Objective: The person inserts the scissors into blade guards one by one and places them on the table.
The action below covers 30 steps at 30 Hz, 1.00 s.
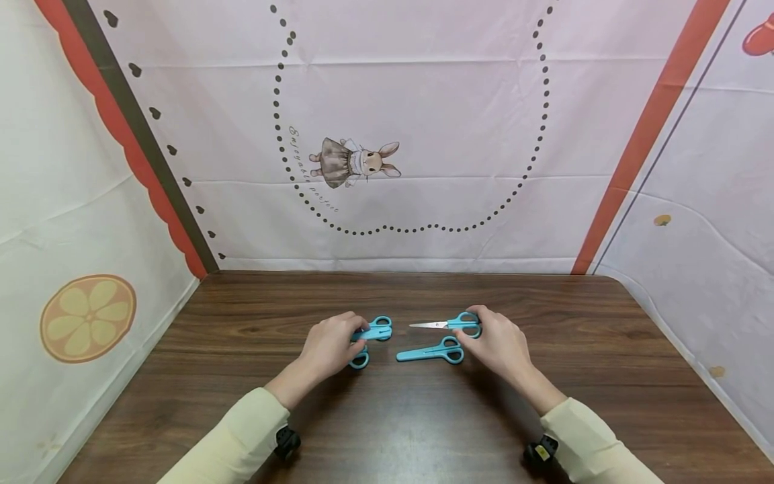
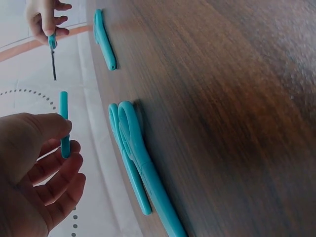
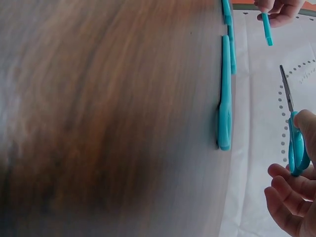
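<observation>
My left hand (image 1: 329, 344) pinches a small turquoise blade cover (image 2: 64, 104) between thumb and fingers, raised over the table. Opposite it, my right hand (image 1: 498, 339) grips turquoise-handled scissors (image 3: 296, 143) by the finger loops. Their bare metal blades (image 1: 431, 325) are together and point left toward the cover, with a gap between. Below the right hand lies a pair of covered turquoise scissors (image 1: 423, 353). Two more covered scissors (image 2: 153, 185) lie side by side under the left hand, which partly hides them in the head view.
A brown wood-grain table (image 1: 387, 417) spreads under both hands. Behind it hangs a pale printed cloth (image 1: 423, 121) with a rabbit figure, and similar cloth stands along both sides. Each wrist wears a small black camera (image 1: 287, 441).
</observation>
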Tool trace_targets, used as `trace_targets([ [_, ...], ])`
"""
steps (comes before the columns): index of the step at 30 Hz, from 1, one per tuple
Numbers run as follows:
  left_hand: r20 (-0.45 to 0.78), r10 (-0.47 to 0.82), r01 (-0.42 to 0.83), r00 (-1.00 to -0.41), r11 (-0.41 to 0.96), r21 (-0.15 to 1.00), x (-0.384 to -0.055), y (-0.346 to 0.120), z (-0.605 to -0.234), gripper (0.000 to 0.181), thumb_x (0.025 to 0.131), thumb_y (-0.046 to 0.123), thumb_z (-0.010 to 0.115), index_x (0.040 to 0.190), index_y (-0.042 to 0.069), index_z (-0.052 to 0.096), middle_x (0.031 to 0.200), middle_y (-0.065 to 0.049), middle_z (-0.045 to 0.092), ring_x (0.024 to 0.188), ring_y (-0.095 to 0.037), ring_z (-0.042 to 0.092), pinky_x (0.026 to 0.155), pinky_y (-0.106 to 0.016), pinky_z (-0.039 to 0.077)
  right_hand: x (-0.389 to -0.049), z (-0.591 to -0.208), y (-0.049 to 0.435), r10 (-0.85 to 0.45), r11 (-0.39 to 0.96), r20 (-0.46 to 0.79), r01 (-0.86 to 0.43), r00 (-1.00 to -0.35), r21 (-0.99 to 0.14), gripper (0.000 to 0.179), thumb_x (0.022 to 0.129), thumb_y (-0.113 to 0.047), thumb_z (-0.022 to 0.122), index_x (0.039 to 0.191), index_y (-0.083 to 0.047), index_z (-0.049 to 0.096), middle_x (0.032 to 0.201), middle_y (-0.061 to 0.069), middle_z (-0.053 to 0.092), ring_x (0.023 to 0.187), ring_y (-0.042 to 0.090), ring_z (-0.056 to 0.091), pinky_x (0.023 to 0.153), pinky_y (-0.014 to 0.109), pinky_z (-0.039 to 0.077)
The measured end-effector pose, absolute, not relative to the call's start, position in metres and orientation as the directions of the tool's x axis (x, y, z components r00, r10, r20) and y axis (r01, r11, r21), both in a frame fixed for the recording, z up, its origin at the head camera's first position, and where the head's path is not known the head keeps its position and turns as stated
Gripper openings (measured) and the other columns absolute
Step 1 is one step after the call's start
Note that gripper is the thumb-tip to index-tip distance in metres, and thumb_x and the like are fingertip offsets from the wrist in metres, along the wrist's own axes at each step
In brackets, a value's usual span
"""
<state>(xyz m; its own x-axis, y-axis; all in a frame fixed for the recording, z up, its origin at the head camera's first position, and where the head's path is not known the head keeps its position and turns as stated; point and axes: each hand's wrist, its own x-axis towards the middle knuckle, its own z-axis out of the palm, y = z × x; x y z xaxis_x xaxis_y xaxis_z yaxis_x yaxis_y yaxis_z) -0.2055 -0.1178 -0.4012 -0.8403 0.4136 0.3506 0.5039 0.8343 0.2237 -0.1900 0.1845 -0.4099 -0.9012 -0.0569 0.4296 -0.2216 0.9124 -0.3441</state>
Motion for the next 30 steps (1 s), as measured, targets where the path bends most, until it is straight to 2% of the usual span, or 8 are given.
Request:
trace_targets([
  [7, 0.342, 0.4, 0.493, -0.85, 0.832, 0.255, -0.205, -0.118, -0.402, 0.016, 0.078, 0.018, 0.072, 0.093, 0.016, 0.068, 0.088, 0.003, 0.064, 0.065, -0.007, 0.054, 0.053, -0.027, 0.043, -0.19, -0.41, 0.177, -0.062, 0.908, 0.434, -0.231, -0.899, -0.348, 0.044, 0.074, -0.039, 0.072, 0.107, -0.012, 0.063, 0.076, 0.003, 0.065, 0.059, 0.013, 0.054, 0.045, 0.028, 0.039],
  [19, 0.335, 0.387, 0.486, -0.859, 0.822, 0.297, -0.203, -0.115, -0.402, 0.014, 0.079, 0.017, 0.071, 0.093, 0.016, 0.069, 0.084, 0.006, 0.061, 0.06, -0.003, 0.045, 0.051, -0.02, 0.038, -0.187, -0.412, 0.167, -0.08, 0.903, 0.429, -0.247, -0.9, -0.351, 0.046, 0.073, -0.04, 0.073, 0.108, -0.013, 0.062, 0.075, 0.003, 0.065, 0.06, 0.013, 0.055, 0.046, 0.029, 0.04],
  [30, 0.352, 0.398, 0.509, -0.847, 0.799, 0.32, -0.202, -0.112, -0.401, 0.012, 0.079, 0.016, 0.07, 0.092, 0.016, 0.069, 0.081, 0.006, 0.06, 0.058, -0.001, 0.044, 0.049, -0.018, 0.037, -0.184, -0.412, 0.166, -0.09, 0.905, 0.444, -0.259, -0.892, -0.338, 0.047, 0.072, -0.041, 0.073, 0.108, -0.012, 0.063, 0.075, 0.002, 0.064, 0.058, 0.011, 0.053, 0.045, 0.027, 0.039],
])
